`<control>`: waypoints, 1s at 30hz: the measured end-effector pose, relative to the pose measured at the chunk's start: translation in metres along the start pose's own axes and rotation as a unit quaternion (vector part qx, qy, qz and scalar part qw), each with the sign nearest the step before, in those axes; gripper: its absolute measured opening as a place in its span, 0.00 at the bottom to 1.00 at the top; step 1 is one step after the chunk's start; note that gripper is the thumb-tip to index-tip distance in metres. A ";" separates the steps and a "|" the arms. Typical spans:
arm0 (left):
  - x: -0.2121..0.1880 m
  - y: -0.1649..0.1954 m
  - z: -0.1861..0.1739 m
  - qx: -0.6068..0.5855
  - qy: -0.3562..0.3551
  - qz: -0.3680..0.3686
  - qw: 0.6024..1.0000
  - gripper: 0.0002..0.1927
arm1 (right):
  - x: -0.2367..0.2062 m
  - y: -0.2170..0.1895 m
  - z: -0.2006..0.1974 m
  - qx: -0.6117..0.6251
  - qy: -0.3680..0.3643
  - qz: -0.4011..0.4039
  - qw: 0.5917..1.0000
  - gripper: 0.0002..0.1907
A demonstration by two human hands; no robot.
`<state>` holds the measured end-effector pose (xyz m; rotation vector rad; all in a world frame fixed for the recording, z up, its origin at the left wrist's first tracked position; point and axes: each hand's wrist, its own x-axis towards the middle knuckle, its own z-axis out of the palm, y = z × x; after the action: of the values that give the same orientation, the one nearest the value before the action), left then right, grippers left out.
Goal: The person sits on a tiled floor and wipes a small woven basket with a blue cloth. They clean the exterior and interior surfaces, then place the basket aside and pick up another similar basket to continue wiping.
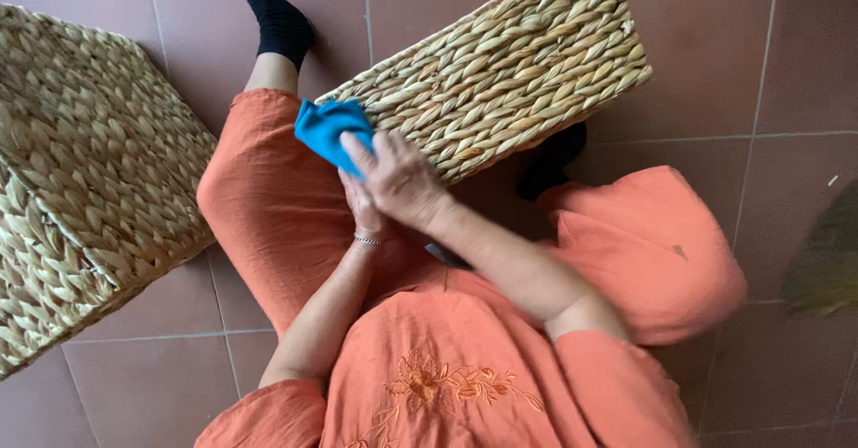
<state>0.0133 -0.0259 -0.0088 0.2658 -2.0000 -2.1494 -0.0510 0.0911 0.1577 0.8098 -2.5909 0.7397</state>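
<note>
- The blue cloth [326,132] is pressed against the corner of a woven basket [509,63] that rests tilted across the person's lap.
- The right hand [402,180] has its grip clenched on the cloth; the left hand [362,211] sits under it, and I cannot tell whether it grasps anything.
- The rough weave could snag the cloth, and the tilted basket could slide off the knees onto the tiled floor [769,81].
- Its inside is hidden; a second basket [80,171] stands well apart, contents unseen too.

Left hand [360,205] mostly hidden behind right hand [399,178]; left basket [80,171] edge-cropped.
</note>
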 end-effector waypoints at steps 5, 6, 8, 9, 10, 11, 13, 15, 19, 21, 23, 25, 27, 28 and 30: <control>0.007 0.004 0.016 -0.013 0.054 -0.051 0.997 0.31 | -0.003 0.138 -0.051 -0.071 -0.012 0.141 0.987 0.23; 0.008 0.005 0.018 0.001 0.057 -0.054 0.997 0.31 | -0.006 0.173 -0.067 -0.087 -0.008 0.196 0.977 0.24; 0.008 0.007 0.021 0.018 0.061 -0.045 0.997 0.31 | -0.024 0.231 -0.107 -0.124 0.000 0.301 0.945 0.25; 0.008 0.007 0.022 0.027 0.061 -0.042 0.997 0.31 | -0.035 0.251 -0.120 -0.136 0.017 0.329 0.934 0.26; 0.008 0.007 0.023 0.031 0.064 -0.040 0.997 0.31 | -0.039 0.265 -0.123 -0.130 0.050 0.348 0.927 0.27; 0.008 0.007 0.023 0.034 0.067 -0.038 0.996 0.31 | -0.042 0.271 -0.119 -0.154 0.066 0.330 0.929 0.28; 0.009 0.005 0.022 0.019 0.071 -0.040 0.997 0.31 | -0.049 0.253 -0.104 -0.202 0.095 0.297 0.928 0.31; 0.011 0.005 0.020 -0.015 0.073 -0.040 0.996 0.30 | -0.037 0.204 -0.061 -0.012 0.032 0.339 0.940 0.18; 0.015 0.011 0.013 0.033 0.051 -0.007 0.998 0.29 | -0.046 0.044 -0.007 -0.077 -0.116 0.109 0.984 0.17; 0.014 0.016 0.008 0.065 0.017 0.051 0.996 0.27 | -0.059 -0.005 -0.011 -0.033 -0.075 0.060 0.995 0.24; 0.011 0.020 0.005 0.096 -0.012 0.106 0.990 0.26 | -0.062 -0.010 -0.019 -0.029 -0.051 0.034 0.998 0.27; 0.009 0.020 0.005 0.080 -0.003 0.068 0.994 0.27 | -0.068 0.023 -0.041 -0.069 -0.044 0.040 0.996 0.25; 0.009 0.018 0.008 0.014 0.052 -0.054 0.997 0.33 | -0.077 0.078 -0.069 -0.096 -0.056 0.121 0.986 0.21; 0.009 0.016 0.010 0.010 0.048 -0.048 0.998 0.33 | -0.084 0.107 -0.085 -0.131 -0.005 0.136 0.982 0.24; 0.009 0.013 0.011 0.006 0.041 -0.036 0.999 0.33 | -0.097 0.165 -0.113 -0.093 -0.019 0.335 0.938 0.29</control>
<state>0.0019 -0.0190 0.0054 0.4263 -1.9870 -2.1334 -0.0570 0.3123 0.1440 -0.1446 -2.9212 0.6251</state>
